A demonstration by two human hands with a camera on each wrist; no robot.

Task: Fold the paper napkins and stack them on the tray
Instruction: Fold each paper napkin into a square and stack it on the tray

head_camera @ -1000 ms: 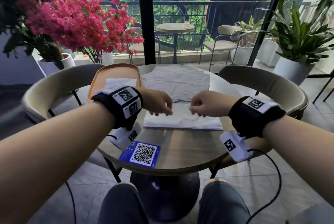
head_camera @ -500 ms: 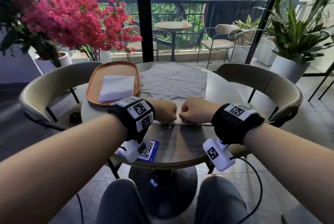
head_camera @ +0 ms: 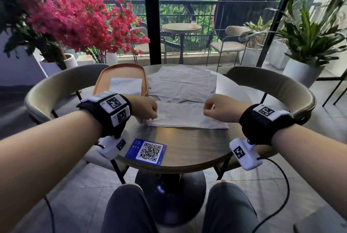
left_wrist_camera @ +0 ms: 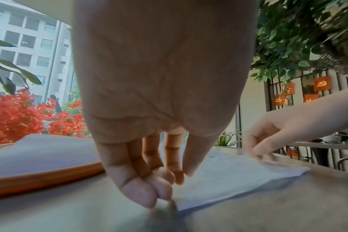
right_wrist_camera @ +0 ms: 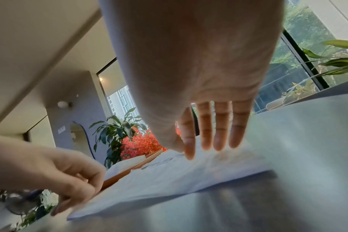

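Note:
A white napkin (head_camera: pixel 187 115), folded into a long strip, lies flat on the round table (head_camera: pixel 193 150) in front of me. My left hand (head_camera: pixel 148 109) is at its left end, with its bunched fingertips (left_wrist_camera: pixel 165 193) pressing down at the near left corner. My right hand (head_camera: pixel 216 108) is at the right end, where straight fingers (right_wrist_camera: pixel 221 141) press on the paper. The orange tray (head_camera: pixel 122 70) sits at the back left and holds a folded napkin (head_camera: pixel 125 86). A pile of unfolded napkins (head_camera: pixel 184 84) lies behind the strip.
A blue QR card (head_camera: pixel 146 151) lies near the table's front edge. Curved chairs stand to the left (head_camera: pixel 56 86) and to the right (head_camera: pixel 281 86). Potted plants and glass doors are beyond the table.
Both hands were knuckle to knuckle at the napkin's middle half a second ago. They have since slid apart to its two ends.

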